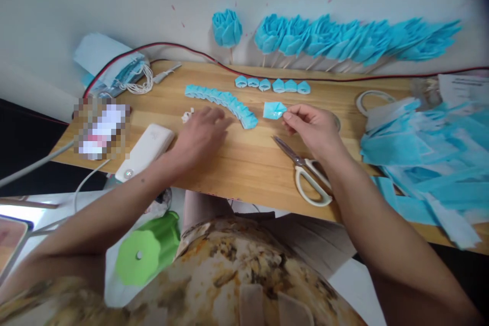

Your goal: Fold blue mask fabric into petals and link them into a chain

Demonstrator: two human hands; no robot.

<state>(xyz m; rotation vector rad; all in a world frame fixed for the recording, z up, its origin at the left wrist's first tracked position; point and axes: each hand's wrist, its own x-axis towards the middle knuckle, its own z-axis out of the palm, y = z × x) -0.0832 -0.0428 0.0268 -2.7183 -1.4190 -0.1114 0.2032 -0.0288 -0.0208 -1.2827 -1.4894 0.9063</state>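
Note:
Between the thumb and fingers of my right hand (311, 125) is a small folded blue petal (273, 110), with a shiny patch near its corner. My left hand (204, 132) hovers or rests on the wooden table, slightly blurred, its fingers apart and holding nothing visible. Just beyond it curves an overlapping row of similar folded blue pieces (219, 98). A small crumpled white bit (187, 115) lies by the left knuckles. Scissors with white handles (301, 163) lie slightly parted below my right hand. Partly hidden behind the right wrist is a roundish object (336, 122) I cannot make out.
Blue flowers on sticks (344, 38) lean along the wall. Small folded rolls (264, 84) line the back. Blue sheets and strips (428, 147) pile at right beside a tape ring (372, 99). A phone (103, 130), white power bank (147, 150) and cables occupy the left.

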